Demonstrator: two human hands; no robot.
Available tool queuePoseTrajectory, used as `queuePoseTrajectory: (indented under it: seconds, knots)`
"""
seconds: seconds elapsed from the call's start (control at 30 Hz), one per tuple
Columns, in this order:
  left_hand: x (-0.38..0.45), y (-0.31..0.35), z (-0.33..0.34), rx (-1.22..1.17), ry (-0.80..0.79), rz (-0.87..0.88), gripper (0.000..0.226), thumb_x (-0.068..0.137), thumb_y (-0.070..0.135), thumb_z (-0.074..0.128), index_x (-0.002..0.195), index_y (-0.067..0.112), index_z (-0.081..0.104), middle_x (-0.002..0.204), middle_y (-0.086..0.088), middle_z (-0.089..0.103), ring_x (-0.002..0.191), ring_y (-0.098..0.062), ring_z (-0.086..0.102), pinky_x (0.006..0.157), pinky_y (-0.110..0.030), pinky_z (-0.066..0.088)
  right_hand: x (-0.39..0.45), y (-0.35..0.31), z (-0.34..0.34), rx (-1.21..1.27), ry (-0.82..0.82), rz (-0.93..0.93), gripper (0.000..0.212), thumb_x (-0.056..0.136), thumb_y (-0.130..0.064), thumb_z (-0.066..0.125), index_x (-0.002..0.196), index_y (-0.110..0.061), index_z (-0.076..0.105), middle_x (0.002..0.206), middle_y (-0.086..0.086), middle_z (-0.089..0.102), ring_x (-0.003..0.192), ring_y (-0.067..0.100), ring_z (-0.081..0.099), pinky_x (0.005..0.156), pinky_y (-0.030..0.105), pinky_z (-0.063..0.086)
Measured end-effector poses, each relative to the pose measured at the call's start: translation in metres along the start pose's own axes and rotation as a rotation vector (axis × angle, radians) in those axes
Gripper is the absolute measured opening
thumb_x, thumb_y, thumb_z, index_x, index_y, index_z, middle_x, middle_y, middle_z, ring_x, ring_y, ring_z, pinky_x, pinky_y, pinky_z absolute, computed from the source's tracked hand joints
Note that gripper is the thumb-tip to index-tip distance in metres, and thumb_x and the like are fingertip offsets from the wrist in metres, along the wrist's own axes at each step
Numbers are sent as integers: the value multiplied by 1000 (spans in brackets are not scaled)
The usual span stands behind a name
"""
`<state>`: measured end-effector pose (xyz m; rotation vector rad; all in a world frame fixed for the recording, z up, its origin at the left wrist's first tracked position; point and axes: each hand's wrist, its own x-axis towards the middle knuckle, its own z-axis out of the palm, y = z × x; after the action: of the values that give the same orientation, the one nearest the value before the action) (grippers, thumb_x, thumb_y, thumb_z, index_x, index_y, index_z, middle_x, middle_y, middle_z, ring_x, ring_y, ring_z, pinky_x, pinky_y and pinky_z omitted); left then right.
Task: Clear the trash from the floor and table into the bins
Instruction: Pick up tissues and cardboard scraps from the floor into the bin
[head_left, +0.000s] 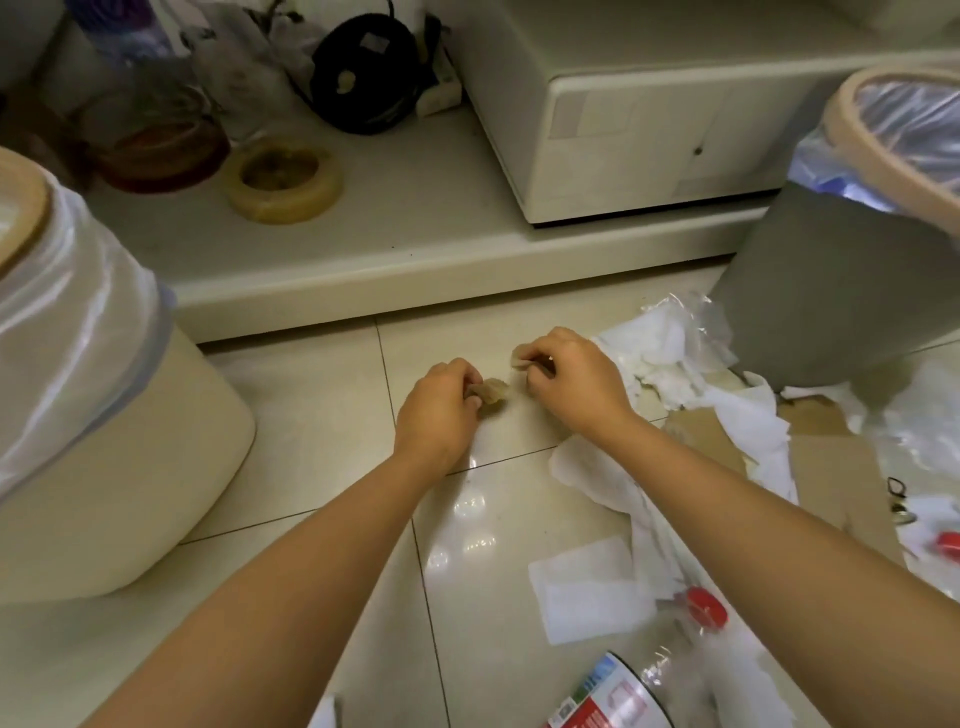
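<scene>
My left hand (439, 410) is closed on a small brown scrap (492, 391) just above the tiled floor. My right hand (574, 382) pinches a second pale brown scrap (519, 358) a little to the right. Both hands hover close together near the step's edge. A cream bin (104, 467) with a clear liner stands at the left. A grey bin (821, 291) with a beige rim and a bluish liner stands at the right. White tissue (670, 364), torn cardboard (826, 467) and a clear plastic bottle with a red cap (670, 654) lie on the floor at the right.
A raised cream step (415, 260) runs behind my hands, holding a tape roll (284, 179), a jar, a black round object (366, 73) and a white cabinet (649, 130). A folded white paper (582, 587) lies on the tiles near my right forearm.
</scene>
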<state>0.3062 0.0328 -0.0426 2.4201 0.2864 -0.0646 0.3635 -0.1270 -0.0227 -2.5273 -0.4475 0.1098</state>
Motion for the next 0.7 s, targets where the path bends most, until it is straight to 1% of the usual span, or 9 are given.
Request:
queuePoseTrajectory:
  seconds: [0.1,0.17,0.23,0.3,0.37,0.43,0.5,0.57,0.7]
  knots:
    - [0,20,5,-20,-26,22,15,90,14,58,103,21,61,107,1,60,91,-17,56,76,-32,47,-16,40,-21,-52,28,42,17,87,-14,60,97,-20,72,98,-7,53,101,14,50,81,29,44]
    - [-1,31,7,-5,-44,49,15,91,15,57,104,22,61,107,2,60,92,-17,56,78,-34,50,-24,63,-22,-154,-3,79,14,84,-15,64,93,-20,73,116,-1,52,114,21,45,93,36,43]
    - [-3,36,8,18,-56,65,17,92,15,57,107,23,61,108,2,59,93,-17,56,80,-34,51,-28,69,-17,-134,-71,175,10,83,-17,66,87,-24,73,140,1,43,127,24,39,102,38,38]
    - [-9,35,7,43,-62,65,18,92,15,57,108,23,61,109,2,59,93,-17,56,80,-33,51,-29,63,-11,-88,-150,224,12,83,-19,67,78,-29,68,148,1,38,130,25,41,98,36,39]
    - [-16,31,6,57,-63,50,18,92,15,57,108,22,61,110,1,60,92,-16,56,79,-32,51,-31,56,-5,-108,-151,201,16,83,-15,64,75,-28,66,138,1,48,122,22,48,84,30,42]
    - [-23,28,3,47,-63,33,19,93,14,57,109,22,61,110,1,60,92,-16,56,80,-31,52,-32,52,-2,-143,-147,163,19,83,-8,61,74,-24,66,117,0,57,108,22,56,72,28,43]
    - [-28,26,-5,28,-53,29,18,93,15,57,109,22,61,110,2,59,91,-14,56,80,-31,51,-33,47,-1,-105,-171,155,27,81,-4,59,67,-26,59,96,-4,57,90,21,60,66,29,42]
    - [-33,23,-17,20,-37,36,17,92,15,58,108,22,61,109,3,59,91,-14,55,81,-31,51,-33,36,-2,-45,-171,143,30,78,-1,58,64,-27,56,88,-3,59,82,20,60,64,30,43]
    - [-43,13,-53,-6,17,54,14,91,18,60,104,22,62,101,3,61,86,-15,60,79,-40,55,-33,-5,-8,123,-56,68,21,79,-2,63,73,-22,64,87,-4,61,79,15,59,72,32,50]
